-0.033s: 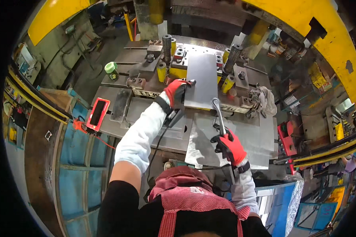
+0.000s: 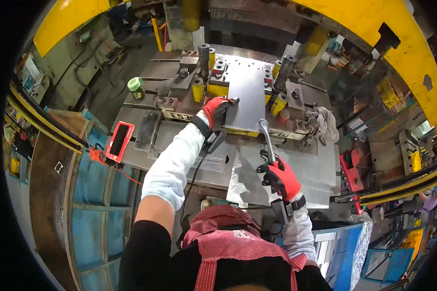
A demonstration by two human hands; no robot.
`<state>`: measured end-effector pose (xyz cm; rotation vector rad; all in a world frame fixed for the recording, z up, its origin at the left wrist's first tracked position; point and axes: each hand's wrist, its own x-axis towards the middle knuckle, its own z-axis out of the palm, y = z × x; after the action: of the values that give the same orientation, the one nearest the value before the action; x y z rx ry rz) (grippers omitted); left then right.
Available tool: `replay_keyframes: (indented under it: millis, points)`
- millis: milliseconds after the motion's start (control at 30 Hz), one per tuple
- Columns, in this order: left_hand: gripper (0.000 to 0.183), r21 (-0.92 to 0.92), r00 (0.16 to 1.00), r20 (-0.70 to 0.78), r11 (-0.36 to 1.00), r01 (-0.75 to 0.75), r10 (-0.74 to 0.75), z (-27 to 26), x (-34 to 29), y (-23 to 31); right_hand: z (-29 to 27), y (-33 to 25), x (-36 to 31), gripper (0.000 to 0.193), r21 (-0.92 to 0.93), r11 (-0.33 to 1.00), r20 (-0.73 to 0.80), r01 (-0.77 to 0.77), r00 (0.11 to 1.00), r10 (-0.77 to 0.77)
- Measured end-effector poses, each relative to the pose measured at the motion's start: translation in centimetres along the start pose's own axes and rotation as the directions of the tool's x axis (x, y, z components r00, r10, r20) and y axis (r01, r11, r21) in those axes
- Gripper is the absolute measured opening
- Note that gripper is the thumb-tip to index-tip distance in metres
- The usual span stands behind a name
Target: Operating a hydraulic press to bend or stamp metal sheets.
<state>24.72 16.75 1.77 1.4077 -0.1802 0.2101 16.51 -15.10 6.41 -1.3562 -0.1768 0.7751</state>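
Observation:
My left hand (image 2: 217, 110), in a red glove with a white sleeve, grips the left edge of a flat grey metal sheet (image 2: 250, 94) lying on the press die. My right hand (image 2: 279, 177), also red-gloved, holds a long metal tool (image 2: 265, 138) with a curved head that points up toward the near edge of that sheet. Below the tool lies a stack of bare metal sheets (image 2: 245, 182) on the press table. A dark cable runs from my left wrist down to my body.
Yellow posts (image 2: 197, 89) and coiled springs (image 2: 203, 56) stand around the die. A green can (image 2: 136, 88) and a red-framed tray (image 2: 119, 140) sit at the left, a crumpled rag (image 2: 324, 123) at the right. The yellow press frame (image 2: 63, 22) arches overhead.

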Motion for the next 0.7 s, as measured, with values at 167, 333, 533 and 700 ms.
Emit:
replay_keyframes:
  millis: [167,333,533,700]
  points:
    - [0.024,0.420,0.987,0.031,0.894,-0.155,0.157,-1.7,1.3,-0.4,1.5,-1.4,2.6,0.017,0.052,0.999,0.023,-0.005,1.000,0.004]
    - [0.037,-0.756,0.932,0.221,0.553,0.350,-0.287,2.9,-4.6,1.0,0.9,-2.2,3.2,0.025,0.015,1.000,0.010,-0.009,1.000,0.009]
    - [0.034,-0.803,0.972,-0.133,0.596,0.010,-0.194,6.8,-3.4,-3.3,1.0,-2.6,3.6,0.016,-0.062,0.998,0.050,0.011,0.999,-0.008]
    - [0.033,-0.824,0.922,-0.188,0.565,0.041,-0.340,8.3,-2.5,-0.9,0.2,-3.6,3.4,0.012,-0.067,0.998,0.053,0.002,0.999,0.002]
